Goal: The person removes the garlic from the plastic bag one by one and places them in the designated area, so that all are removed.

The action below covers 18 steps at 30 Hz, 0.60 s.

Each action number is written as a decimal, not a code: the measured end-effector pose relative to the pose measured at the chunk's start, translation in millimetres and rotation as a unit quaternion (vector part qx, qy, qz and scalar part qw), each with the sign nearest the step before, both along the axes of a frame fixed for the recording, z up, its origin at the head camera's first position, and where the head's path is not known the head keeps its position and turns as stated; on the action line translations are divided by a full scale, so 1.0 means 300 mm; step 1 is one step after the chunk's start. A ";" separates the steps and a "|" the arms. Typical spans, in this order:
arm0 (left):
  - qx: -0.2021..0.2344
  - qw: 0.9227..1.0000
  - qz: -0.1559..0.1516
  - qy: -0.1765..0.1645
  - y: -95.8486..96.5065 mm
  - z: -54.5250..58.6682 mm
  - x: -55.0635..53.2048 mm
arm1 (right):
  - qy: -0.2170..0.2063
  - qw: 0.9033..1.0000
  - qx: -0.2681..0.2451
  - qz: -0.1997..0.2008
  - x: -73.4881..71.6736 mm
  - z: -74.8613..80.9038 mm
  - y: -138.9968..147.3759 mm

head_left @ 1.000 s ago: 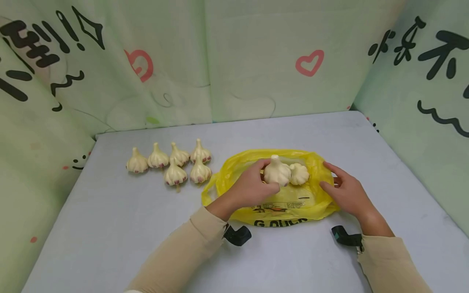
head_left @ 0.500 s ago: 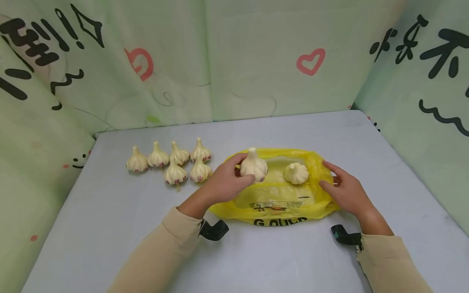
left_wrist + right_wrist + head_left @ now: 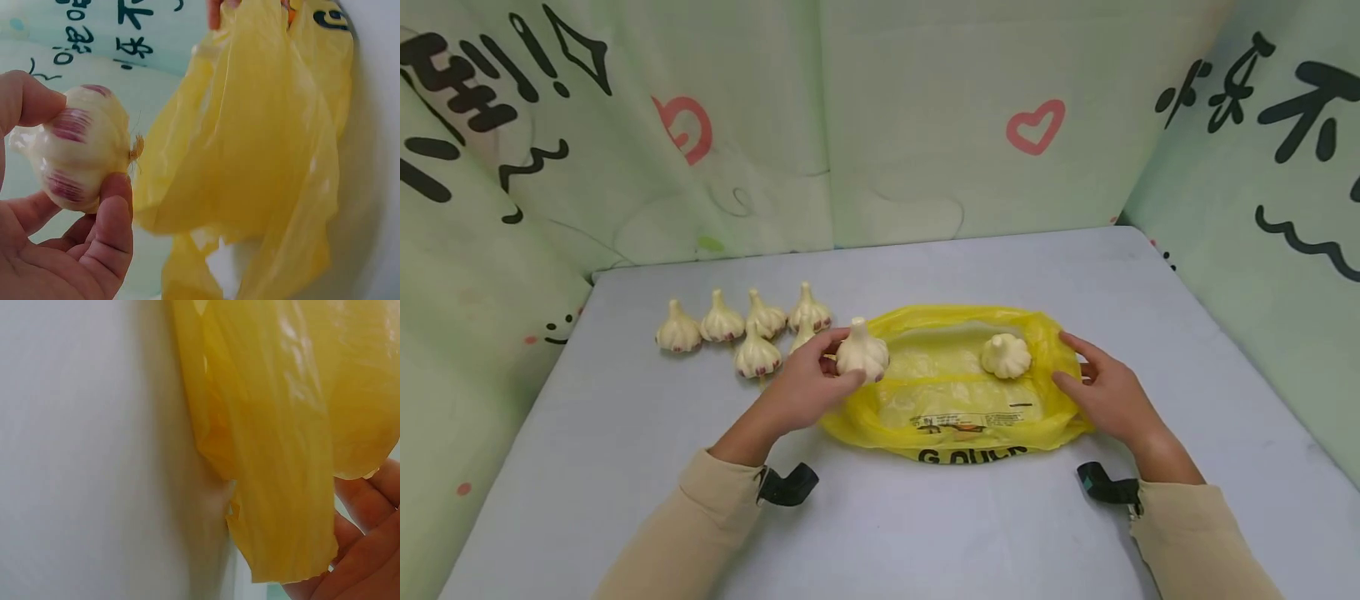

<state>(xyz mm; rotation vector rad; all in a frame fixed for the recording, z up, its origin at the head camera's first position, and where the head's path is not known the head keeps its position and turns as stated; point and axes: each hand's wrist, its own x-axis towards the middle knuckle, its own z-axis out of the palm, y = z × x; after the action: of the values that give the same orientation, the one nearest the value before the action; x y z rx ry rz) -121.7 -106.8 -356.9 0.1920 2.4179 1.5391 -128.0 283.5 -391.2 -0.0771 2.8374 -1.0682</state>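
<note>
In the head view my left hand (image 3: 801,379) holds a garlic bulb (image 3: 862,354) upright at the left edge of a yellow plastic bag (image 3: 962,390). The left wrist view shows this bulb's purple streaks and dry root tuft, pinched between thumb and fingers. Another garlic bulb (image 3: 1006,357) lies in the open bag, towards its right side. At the bag's right rim, my right hand (image 3: 1108,392) grips the plastic, its thumb over the edge. In the right wrist view, the hanging yellow plastic partly hides those fingers (image 3: 369,503).
Several garlic bulbs (image 3: 722,321) stand in two rows on the white table (image 3: 925,533), left of the bag. One of them is partly hidden behind my left hand. A pale green printed curtain (image 3: 895,125) borders the table at the back and sides.
My left hand has carried its garlic bulb leftward from beside the other bulb in the bag to the bag's left edge. The right hand stays at the right rim.
</note>
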 end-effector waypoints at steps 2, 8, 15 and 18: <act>-0.004 1.000 0.011 -0.001 -0.025 -0.003 0.000 | -0.001 1.000 0.002 0.001 -0.003 -0.001 -0.001; -0.021 0.999 0.037 -0.005 -0.097 -0.013 0.010 | 0.000 1.000 0.005 0.001 -0.005 -0.004 -0.001; -0.038 0.996 0.077 -0.016 -0.200 -0.016 0.043 | -0.002 1.000 0.002 0.001 -0.007 -0.002 0.001; -0.037 0.995 0.092 -0.022 -0.239 -0.011 0.059 | -0.002 1.000 0.003 0.002 -0.008 0.000 0.002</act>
<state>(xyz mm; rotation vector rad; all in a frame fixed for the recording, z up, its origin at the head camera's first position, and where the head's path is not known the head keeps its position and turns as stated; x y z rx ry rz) -104.1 -178.5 -360.1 -0.0807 2.5130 1.5067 -130.2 284.1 -391.3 -0.0788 2.8355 -1.0574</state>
